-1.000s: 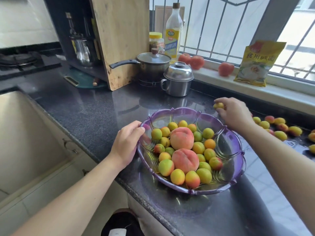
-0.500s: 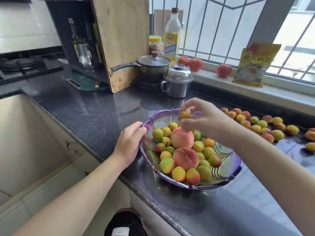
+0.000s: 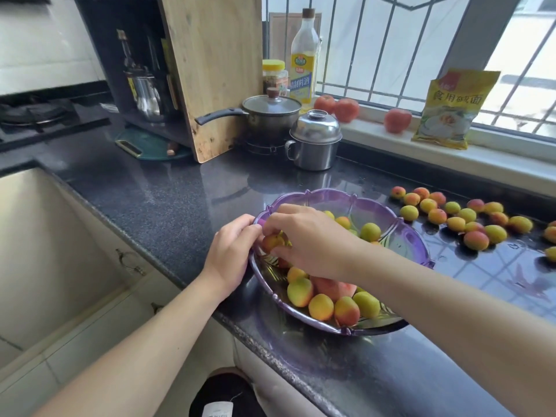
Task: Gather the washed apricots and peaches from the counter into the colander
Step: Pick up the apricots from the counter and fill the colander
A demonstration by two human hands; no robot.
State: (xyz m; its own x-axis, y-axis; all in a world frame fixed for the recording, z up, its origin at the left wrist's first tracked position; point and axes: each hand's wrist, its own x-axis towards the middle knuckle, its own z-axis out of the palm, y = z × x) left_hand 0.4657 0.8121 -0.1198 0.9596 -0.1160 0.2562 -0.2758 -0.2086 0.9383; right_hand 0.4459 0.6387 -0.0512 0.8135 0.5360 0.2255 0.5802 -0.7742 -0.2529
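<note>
Both hands meet mid-frame: left hand [image 3: 230,254] grips the purple colander [image 3: 415,245] rim, right hand [image 3: 313,239] pinches an apricot [image 3: 272,242] just inside. Its arm hides some fruit.

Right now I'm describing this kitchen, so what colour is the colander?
Translucent purple; the colander shows clearly in the head view.
</note>
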